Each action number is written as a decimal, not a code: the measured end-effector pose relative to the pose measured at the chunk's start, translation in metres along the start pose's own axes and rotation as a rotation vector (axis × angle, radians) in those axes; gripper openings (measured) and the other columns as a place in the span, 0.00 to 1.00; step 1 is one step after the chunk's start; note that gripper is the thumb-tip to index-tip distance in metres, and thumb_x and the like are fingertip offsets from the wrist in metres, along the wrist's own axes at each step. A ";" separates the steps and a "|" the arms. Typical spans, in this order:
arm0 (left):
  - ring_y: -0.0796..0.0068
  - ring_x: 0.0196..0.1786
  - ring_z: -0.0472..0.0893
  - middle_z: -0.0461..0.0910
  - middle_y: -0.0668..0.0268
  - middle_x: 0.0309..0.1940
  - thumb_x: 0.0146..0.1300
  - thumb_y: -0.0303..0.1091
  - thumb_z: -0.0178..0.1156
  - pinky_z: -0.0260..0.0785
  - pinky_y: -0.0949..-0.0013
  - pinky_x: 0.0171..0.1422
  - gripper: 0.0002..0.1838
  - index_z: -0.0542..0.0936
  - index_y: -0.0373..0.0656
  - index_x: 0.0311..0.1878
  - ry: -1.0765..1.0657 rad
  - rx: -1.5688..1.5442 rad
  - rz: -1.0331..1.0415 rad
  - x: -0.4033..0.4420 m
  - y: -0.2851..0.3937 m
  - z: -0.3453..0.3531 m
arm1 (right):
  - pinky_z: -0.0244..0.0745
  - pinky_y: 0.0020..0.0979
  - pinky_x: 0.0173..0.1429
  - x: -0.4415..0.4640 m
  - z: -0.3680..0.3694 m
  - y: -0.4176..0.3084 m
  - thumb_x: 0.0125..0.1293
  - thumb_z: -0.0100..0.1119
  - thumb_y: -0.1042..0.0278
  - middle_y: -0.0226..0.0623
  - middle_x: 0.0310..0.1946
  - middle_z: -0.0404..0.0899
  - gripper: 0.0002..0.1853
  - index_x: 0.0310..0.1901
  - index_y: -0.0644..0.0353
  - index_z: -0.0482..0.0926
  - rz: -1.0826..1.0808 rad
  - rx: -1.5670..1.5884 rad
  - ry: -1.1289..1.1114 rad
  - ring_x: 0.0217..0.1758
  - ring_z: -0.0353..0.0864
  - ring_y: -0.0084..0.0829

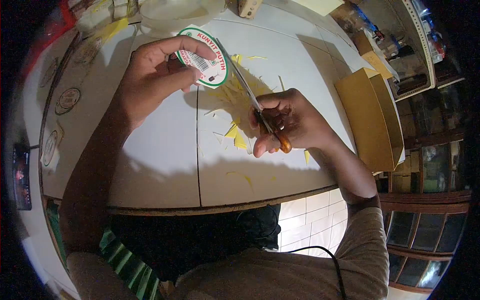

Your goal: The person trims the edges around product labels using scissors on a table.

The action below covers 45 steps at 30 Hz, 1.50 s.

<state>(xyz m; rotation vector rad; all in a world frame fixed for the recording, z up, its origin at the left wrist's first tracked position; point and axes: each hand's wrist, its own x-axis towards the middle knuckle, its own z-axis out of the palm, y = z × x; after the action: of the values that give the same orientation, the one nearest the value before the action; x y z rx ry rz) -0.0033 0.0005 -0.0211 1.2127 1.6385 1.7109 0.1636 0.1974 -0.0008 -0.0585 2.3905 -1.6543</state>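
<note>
An oval label [215, 48] with a green border, red lettering and a barcode is pinched between the thumb and fingers of my left hand [170, 67], above the white tiled table. My right hand [280, 122] grips the orange-brown handles of a pair of scissors [245, 85]. The scissor blades point up and away, along the label's right edge, and look nearly closed. Yellow and white paper scraps [239, 137] are scattered on the table under and between both hands.
A cardboard box [362, 120] stands at the table's right edge. Round labels [67, 100] lie on the left. At the back are a clear plastic tub [175, 12] and a small beige block [249, 8]. Shelves with packets are at the upper right.
</note>
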 end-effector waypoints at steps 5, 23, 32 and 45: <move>0.87 0.29 0.70 0.79 0.70 0.34 0.54 0.25 0.59 0.64 0.81 0.36 0.14 0.79 0.40 0.46 0.005 0.015 -0.005 0.000 0.000 -0.002 | 0.61 0.21 0.21 0.000 0.000 0.001 0.46 0.78 0.63 0.24 0.14 0.71 0.19 0.25 0.61 0.72 0.039 -0.007 -0.011 0.17 0.71 0.14; 0.87 0.29 0.72 0.79 0.70 0.33 0.54 0.22 0.58 0.66 0.81 0.35 0.13 0.80 0.39 0.44 0.021 -0.049 0.006 0.002 -0.005 -0.002 | 0.62 0.19 0.20 0.000 0.003 0.005 0.44 0.79 0.65 0.27 0.16 0.73 0.21 0.32 0.65 0.75 0.039 0.011 0.017 0.17 0.72 0.15; 0.88 0.30 0.73 0.79 0.69 0.34 0.53 0.22 0.58 0.66 0.82 0.34 0.12 0.80 0.38 0.42 -0.026 -0.007 -0.043 -0.001 0.002 -0.001 | 0.61 0.19 0.20 0.002 0.003 0.009 0.43 0.79 0.66 0.27 0.16 0.73 0.21 0.32 0.65 0.75 -0.016 -0.045 0.030 0.17 0.71 0.15; 0.89 0.28 0.69 0.77 0.74 0.34 0.52 0.29 0.61 0.62 0.82 0.32 0.13 0.78 0.43 0.42 -0.105 -0.001 -0.042 0.001 -0.006 0.003 | 0.63 0.21 0.22 0.000 0.001 0.003 0.45 0.78 0.58 0.24 0.13 0.72 0.21 0.24 0.61 0.74 0.024 -0.030 0.037 0.16 0.71 0.14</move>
<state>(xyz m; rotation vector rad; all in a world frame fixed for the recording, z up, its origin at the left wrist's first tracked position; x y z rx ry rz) -0.0023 0.0036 -0.0271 1.2371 1.5905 1.5950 0.1642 0.1971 -0.0037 -0.0043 2.4333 -1.6234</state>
